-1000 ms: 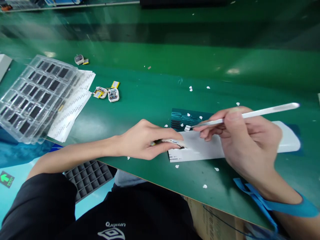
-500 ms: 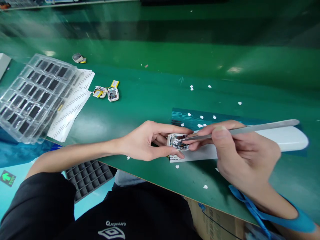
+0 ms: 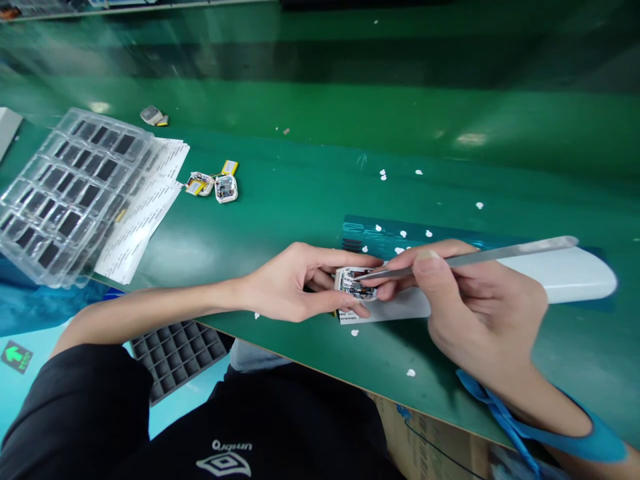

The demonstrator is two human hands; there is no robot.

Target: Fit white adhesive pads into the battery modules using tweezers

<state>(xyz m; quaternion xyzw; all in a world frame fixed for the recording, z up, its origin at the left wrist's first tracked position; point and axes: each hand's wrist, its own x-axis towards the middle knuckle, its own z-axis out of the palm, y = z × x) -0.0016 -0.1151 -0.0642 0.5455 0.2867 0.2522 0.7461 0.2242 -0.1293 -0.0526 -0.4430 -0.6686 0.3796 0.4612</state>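
Between the thumb and fingers of my left hand [image 3: 295,283] is a small white square device [image 3: 356,284], its inside with circuit parts facing up. My right hand [image 3: 483,307] is closed around metal tweezers [image 3: 500,253], whose tips reach into the device. The right fingertips are close beside the device's right edge. Below both hands lies a white paper strip [image 3: 387,311] on a blue-green film [image 3: 425,227]. Small white round stickers [image 3: 379,228] are scattered on the film and around it.
Clear plastic trays [image 3: 75,193] with dark pieces rest on printed white sheets [image 3: 145,213] at the left. Two opened devices [image 3: 226,189] with yellow batteries lie near them, another device [image 3: 151,116] farther back. A dark grid tray [image 3: 180,357] is below the table edge.
My right hand and the tweezers have shifted slightly left. The device farther back has moved slightly left. My left hand stays almost the same, still holding the device.
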